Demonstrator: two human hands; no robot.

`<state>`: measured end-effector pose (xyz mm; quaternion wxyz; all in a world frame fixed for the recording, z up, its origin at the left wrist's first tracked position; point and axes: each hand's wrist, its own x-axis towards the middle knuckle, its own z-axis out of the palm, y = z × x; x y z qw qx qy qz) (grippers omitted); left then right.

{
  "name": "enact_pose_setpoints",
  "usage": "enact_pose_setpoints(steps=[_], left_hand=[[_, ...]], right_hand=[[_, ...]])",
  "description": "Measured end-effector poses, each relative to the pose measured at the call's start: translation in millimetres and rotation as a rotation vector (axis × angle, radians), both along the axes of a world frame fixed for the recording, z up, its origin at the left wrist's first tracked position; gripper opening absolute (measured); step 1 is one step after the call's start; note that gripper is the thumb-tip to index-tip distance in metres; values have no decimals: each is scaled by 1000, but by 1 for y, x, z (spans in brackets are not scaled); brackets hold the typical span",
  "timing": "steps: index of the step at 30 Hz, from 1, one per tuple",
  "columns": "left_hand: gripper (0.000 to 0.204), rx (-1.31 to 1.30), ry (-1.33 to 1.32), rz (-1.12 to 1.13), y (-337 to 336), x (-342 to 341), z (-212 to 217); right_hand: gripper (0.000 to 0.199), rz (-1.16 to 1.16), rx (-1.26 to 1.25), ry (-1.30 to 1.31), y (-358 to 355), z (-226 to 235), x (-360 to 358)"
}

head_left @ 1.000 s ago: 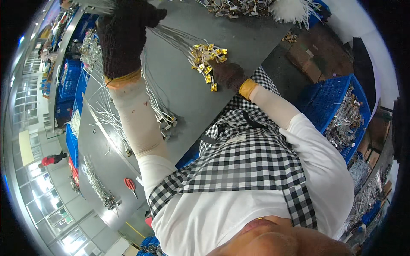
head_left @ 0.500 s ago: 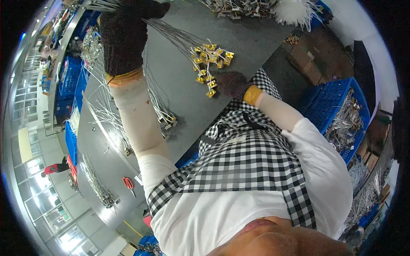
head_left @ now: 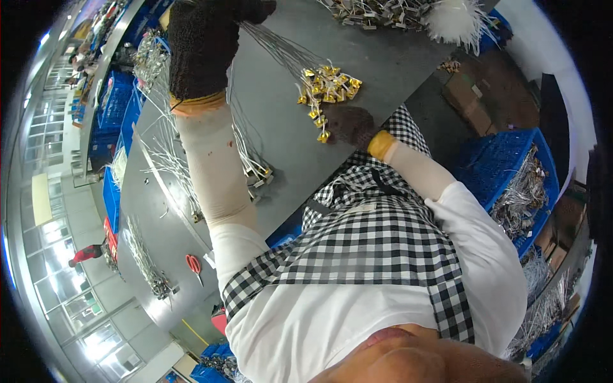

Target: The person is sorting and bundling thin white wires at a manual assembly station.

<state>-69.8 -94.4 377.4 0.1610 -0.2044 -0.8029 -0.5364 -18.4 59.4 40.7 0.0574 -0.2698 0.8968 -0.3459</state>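
Observation:
At the upper left my left hand (head_left: 203, 54), in a dark knit glove with an orange cuff, is closed around a bundle of thin grey wires (head_left: 281, 48). The wires fan out to the right over the grey table, ending in several small yellow metal pieces (head_left: 333, 83). My right hand (head_left: 350, 126), gloved alike with a yellow cuff, is beside the lowest yellow pieces at the table's near edge, its fingertips against or very close to them. Its dark fingers blend together, so their grip cannot be made out.
Loose white wire bundles (head_left: 258, 172) lie beside my left forearm, and another bundle (head_left: 148, 262) lies farther left. Red-handled scissors (head_left: 194, 267) rest near the table edge. Metal-ended parts (head_left: 377, 13) are heaped at the back. A blue crate (head_left: 507, 156) of wires stands at right.
The whole view has shifted slightly, with everything moving a little to the right. The yellow ends sit closer together, with my right hand still beside them; my left hand keeps its hold on the wires.

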Motion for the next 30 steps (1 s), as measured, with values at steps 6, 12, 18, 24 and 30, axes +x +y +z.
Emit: enact_pose_setpoints(steps=[6,12,18,24,30], left_hand=[[24,-346,183,109,-9,5,4],[24,-467,314,93,-23,-5,8],[22,349,-254,-192,-32,-5,-1],[31,317,-98,-177,-20,-6,-6],[33,377,-53,-249,-17,7,-17]], right_hand=[[50,-184,47,-146,7,22,-13],[56,-63,354,-280,7,22,-38],[55,-16,440,-297,-8,54,-22],[55,57,201,-1,10,-4,-17],[58,201,285,-242,-9,78,1]])
